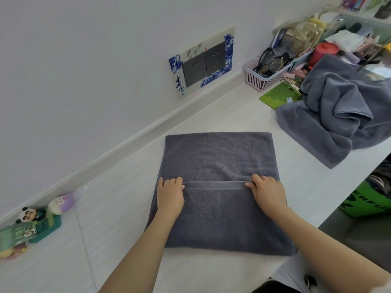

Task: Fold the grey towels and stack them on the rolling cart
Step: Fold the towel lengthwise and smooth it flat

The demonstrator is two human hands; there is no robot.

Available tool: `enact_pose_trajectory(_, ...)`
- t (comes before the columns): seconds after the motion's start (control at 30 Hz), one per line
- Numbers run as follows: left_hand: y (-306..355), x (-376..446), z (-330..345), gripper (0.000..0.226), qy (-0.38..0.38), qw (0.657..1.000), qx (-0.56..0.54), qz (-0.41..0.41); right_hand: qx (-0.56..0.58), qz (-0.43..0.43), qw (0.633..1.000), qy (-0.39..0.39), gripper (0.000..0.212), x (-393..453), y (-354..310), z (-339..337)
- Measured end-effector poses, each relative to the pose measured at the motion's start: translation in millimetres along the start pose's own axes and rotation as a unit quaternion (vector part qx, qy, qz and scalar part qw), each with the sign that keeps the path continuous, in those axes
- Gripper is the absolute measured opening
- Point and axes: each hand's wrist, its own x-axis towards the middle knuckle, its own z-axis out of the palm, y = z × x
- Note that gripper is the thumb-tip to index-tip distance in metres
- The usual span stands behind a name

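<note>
A grey towel [218,157] lies flat on the white counter [118,208] in front of me, its near half folded up so the hemmed edge runs across its middle. My left hand [170,195] grips the left end of that hem, fingers curled over it. My right hand [267,192] grips the right end the same way. Several more grey towels [338,111] lie in a crumpled heap at the right of the counter. No rolling cart shows in this view.
A pink basket [264,76] of glasses and cluttered trays stand at the back right, with a red cup [324,52] and a green mat [277,96]. Small toys [31,225] sit at the left by the wall. A green bag [368,204] is below the counter's right edge.
</note>
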Motion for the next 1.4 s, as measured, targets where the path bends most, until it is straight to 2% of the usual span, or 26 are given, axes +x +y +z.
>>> enact_pose_trajectory(0.13, 3.9, -0.7, -2.4, 0.025, 0.009, 1.0, 0.021, -0.003, -0.052, 0.016, 0.998, -0.04, 0.035, 3.6, -4.2, -3.3)
enact_pose_trajectory(0.23, 9.1, -4.2, -1.2, 0.028, 0.024, 0.998, 0.06, -0.011, -0.078, 0.01, 0.997, -0.019, 0.027, 2.0, -9.9, -3.9)
enact_pose_trajectory(0.33, 20.6, -19.8, 6.8, 0.046, 0.081, 0.992, 0.06, 0.071, -0.042, -0.016, 0.996, 0.081, 0.025, -12.9, -16.6, 4.6)
enact_pose_trajectory(0.4, 32.3, -34.8, 16.3, 0.046, 0.112, 0.98, 0.018, 0.161, 0.006, -0.048, 0.995, 0.091, 0.039, -31.3, -25.4, 10.6)
enact_pose_trajectory(0.47, 44.0, -54.2, 28.7, 0.051, 0.078, 0.976, -0.041, 0.199, 0.032, -0.082, 0.994, 0.067, 0.051, -53.2, -38.7, 13.8)
enact_pose_trajectory(0.53, 51.2, -72.9, 44.8, 0.058, 0.044, 0.98, -0.051, 0.189, 0.03, -0.106, 0.994, 0.016, 0.061, -75.7, -46.2, 21.4)
enact_pose_trajectory(0.63, 45.9, -89.7, 62.9, 0.064, 0.035, 0.987, -0.024, 0.156, 0.014, -0.094, 0.995, -0.033, 0.062, -99.7, -36.6, 34.9)
enact_pose_trajectory(0.77, 31.9, -90.4, 67.1, 0.064, 0.046, 0.987, -0.036, 0.15, 0.012, -0.059, 0.998, -0.036, 0.06, -106.7, -24.9, 35.8)
enact_pose_trajectory(0.97, -5.2, -103.4, 61.8, 0.058, 0.003, 0.982, -0.057, 0.179, 0.017, -0.048, 0.997, -0.052, 0.058, -106.2, -20.5, 30.9)
enact_pose_trajectory(1.17, -68.5, -131.5, 67.5, 0.059, 0.01, 0.977, -0.103, 0.189, 0.101, -0.166, 0.981, 0.015, 0.051, -140.1, -13.8, 26.6)
enact_pose_trajectory(1.27, -72.5, -128.0, 70.6, 0.067, 0.04, 0.967, -0.162, 0.194, 0.113, -0.158, 0.981, 0.021, 0.042, -148.8, -12.4, 31.8)
enact_pose_trajectory(1.4, -62.4, -124.6, 65.2, 0.045, 0.098, 0.955, -0.239, 0.143, 0.119, -0.137, 0.982, 0.058, 0.032, -142.2, -22.2, 32.5)
